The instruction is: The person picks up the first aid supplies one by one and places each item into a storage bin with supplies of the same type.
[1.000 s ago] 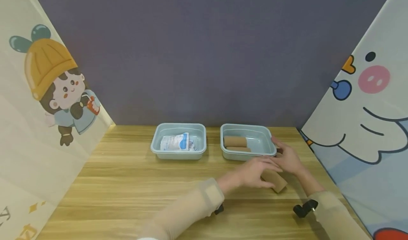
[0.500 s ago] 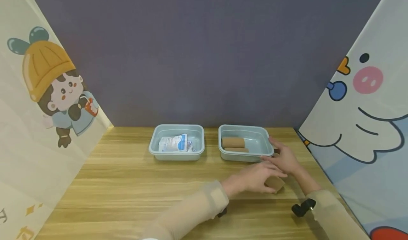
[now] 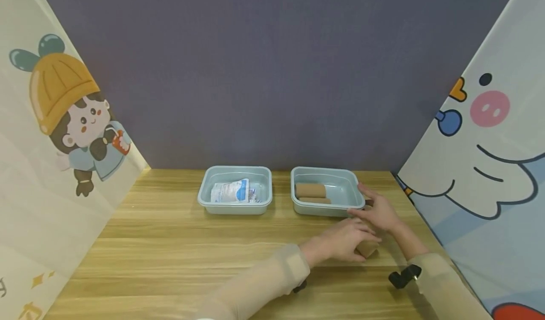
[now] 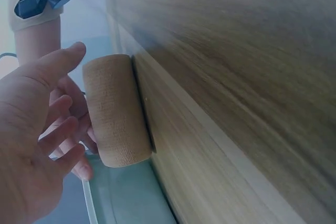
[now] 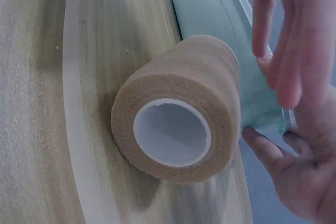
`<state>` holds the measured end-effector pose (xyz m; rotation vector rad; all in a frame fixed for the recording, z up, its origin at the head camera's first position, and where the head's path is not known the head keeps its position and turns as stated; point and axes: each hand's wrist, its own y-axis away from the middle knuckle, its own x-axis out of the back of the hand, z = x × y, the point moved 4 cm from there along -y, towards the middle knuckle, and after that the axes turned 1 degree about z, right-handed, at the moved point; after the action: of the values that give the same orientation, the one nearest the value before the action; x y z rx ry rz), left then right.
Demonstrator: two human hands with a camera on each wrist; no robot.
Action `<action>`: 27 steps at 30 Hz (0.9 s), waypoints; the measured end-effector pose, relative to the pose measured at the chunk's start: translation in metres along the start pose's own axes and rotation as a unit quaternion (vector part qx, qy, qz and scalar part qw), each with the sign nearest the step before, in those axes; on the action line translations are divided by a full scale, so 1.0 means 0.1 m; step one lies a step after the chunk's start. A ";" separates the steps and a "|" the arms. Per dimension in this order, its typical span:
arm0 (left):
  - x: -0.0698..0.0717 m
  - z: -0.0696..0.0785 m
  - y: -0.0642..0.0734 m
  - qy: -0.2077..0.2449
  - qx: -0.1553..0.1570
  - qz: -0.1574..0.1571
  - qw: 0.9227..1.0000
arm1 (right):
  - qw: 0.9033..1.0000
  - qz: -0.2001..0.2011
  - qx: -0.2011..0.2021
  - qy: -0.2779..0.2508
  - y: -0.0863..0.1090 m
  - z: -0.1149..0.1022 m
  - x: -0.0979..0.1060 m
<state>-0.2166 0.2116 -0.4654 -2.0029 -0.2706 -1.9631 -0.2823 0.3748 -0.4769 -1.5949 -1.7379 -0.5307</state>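
A tan self-adhesive bandage roll (image 5: 178,114) with a white core lies on its side on the table, in front of the right pale-blue plastic bin (image 3: 328,211). Over it reaches my left hand (image 3: 346,240), fingers bent loosely and spread. The left wrist view shows a gap between that thumb and the bandage roll (image 4: 118,111). At the bin's front right corner my right hand (image 3: 379,212) holds the bin, index finger along the side and thumb at the front. Two more tan rolls (image 3: 311,190) lie in that bin. In the head view, my left hand partly covers the loose roll.
To the left stands a second pale-blue bin (image 3: 235,210) with white-and-blue packets (image 3: 230,191) in it. Both bins are near the back of the wooden table (image 3: 170,249), by the grey back panel (image 3: 272,74). Printed side panels flank the table.
My left hand has come down closer round the loose bandage roll, covering more of it in the head view. My right hand stays at the bin's corner. The head view shifts slightly.
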 end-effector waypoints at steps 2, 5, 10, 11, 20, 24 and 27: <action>-0.02 0.00 -0.01 -0.005 0.000 -0.007 1.000 | 1.000 -0.001 0.000 0.000 0.00 0.01 0.00; -0.05 0.01 -0.02 -0.015 0.000 -0.016 1.000 | 1.000 -0.001 0.001 0.000 -0.01 0.01 0.00; -0.11 0.02 -0.06 -0.034 0.008 -0.038 0.999 | 1.000 -0.006 -0.005 -0.003 0.00 0.03 0.00; -0.12 0.02 -0.07 -0.038 0.012 -0.043 0.998 | 1.000 -0.007 -0.007 -0.004 0.00 0.03 0.00; -0.19 -0.01 -0.17 -0.072 0.062 -0.053 0.994 | 1.000 -0.006 -0.006 -0.004 0.00 0.05 0.00; -0.22 -0.03 -0.21 -0.083 0.074 -0.055 0.992 | 1.000 -0.007 -0.010 -0.007 -0.01 0.05 -0.01; -0.23 -0.03 -0.23 -0.085 0.077 -0.052 0.992 | 1.000 -0.005 -0.013 -0.002 -0.01 0.05 -0.01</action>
<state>-0.2288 0.2336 -0.4865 -2.0932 -0.5604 -1.7727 -0.2848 0.3775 -0.4804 -1.6075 -1.7482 -0.5578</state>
